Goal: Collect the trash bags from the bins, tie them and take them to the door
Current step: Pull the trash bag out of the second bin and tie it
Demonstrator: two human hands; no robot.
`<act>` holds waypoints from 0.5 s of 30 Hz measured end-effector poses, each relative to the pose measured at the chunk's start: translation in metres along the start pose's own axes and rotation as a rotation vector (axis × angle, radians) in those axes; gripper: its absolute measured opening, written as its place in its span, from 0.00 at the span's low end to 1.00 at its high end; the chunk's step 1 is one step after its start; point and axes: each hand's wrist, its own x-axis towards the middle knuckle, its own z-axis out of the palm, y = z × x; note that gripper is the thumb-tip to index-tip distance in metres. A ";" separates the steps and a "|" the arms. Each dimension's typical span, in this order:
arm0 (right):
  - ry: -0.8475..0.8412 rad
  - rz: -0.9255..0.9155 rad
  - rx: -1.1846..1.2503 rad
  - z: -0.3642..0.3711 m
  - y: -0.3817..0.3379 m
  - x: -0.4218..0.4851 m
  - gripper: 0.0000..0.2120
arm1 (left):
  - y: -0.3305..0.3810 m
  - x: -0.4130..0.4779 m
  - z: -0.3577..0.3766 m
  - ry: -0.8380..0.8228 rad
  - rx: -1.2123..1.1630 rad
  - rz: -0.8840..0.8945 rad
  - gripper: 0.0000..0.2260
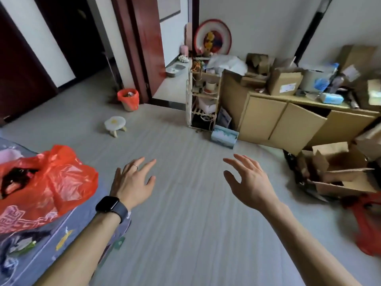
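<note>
A small bin (129, 104) lined with a red trash bag (126, 95) stands on the floor far ahead, beside the dark red door frame (132, 44); trash shows inside it. A loose red plastic bag (44, 186) lies on the bed at my near left. My left hand (133, 181), with a ring and a black watch on the wrist, hovers over the floor with fingers spread and holds nothing. My right hand (248, 180) is stretched out beside it, fingers relaxed and empty.
A small white stool (115, 123) stands between me and the bin. A narrow shelf rack (203, 96) and a cardboard-coloured cabinet (288, 118) piled with boxes line the right wall. Torn cardboard boxes (338, 172) and something red (365, 226) lie at right. A patterned bed (41, 250) fills the lower left.
</note>
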 end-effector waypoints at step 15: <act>0.009 -0.159 0.067 0.063 -0.053 0.458 0.21 | -0.140 0.393 0.015 -0.008 0.005 -0.153 0.24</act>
